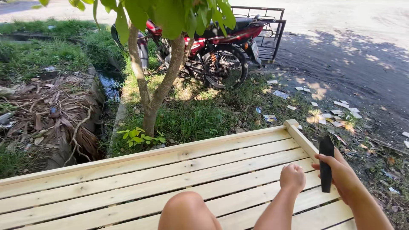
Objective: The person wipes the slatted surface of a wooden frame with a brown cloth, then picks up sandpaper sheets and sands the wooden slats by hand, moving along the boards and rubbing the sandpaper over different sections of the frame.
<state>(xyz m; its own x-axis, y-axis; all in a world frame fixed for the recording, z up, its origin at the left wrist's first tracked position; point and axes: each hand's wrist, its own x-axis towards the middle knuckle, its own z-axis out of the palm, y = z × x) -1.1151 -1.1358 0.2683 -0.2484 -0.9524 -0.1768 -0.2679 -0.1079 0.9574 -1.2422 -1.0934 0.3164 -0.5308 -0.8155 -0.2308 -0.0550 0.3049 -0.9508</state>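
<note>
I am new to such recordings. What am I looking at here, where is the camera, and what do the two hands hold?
One camera sits on a person's head and looks down, so you see that person's own arms and a bare knee. They are at a pale wooden slatted frame outdoors. The right hand grips a black tool; I cannot tell what kind. The left hand is a closed fist on the slats; whether it holds something small is hidden. Behind stand a small tree and a red motorcycle.
</note>
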